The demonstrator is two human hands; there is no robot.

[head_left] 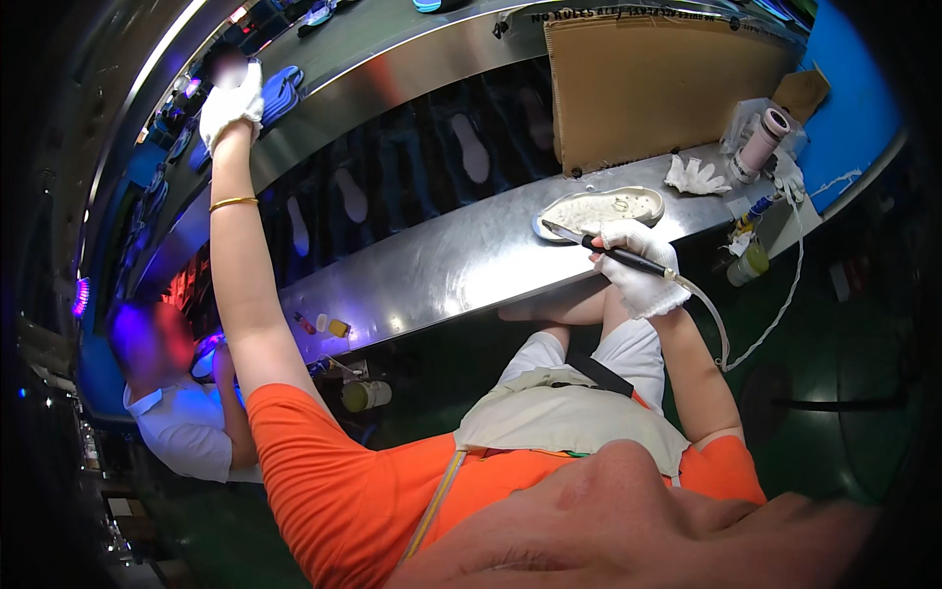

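My right hand (636, 267), in a white glove with bare fingertips, is closed round a black-handled brush (633, 259). A pale tube runs from the brush's rear end. Its thin tip touches the near left part of a cream shoe sole (613, 209) with a bluish rim, lying on the metal bench. My left arm stretches far out to the upper left. There my gloved left hand (233, 106) is beside blue shoe pieces (282, 93) on the upper shelf. Blur covers its fingertips, so its grip cannot be made out.
A cardboard sheet (667, 93) leans behind the metal bench (422, 260). At right are a loose white glove (697, 177), a pink bottle (760, 145) and a hanging container (748, 265). Pale soles (469, 147) lie beneath the shelf. A co-worker (182, 422) sits at left.
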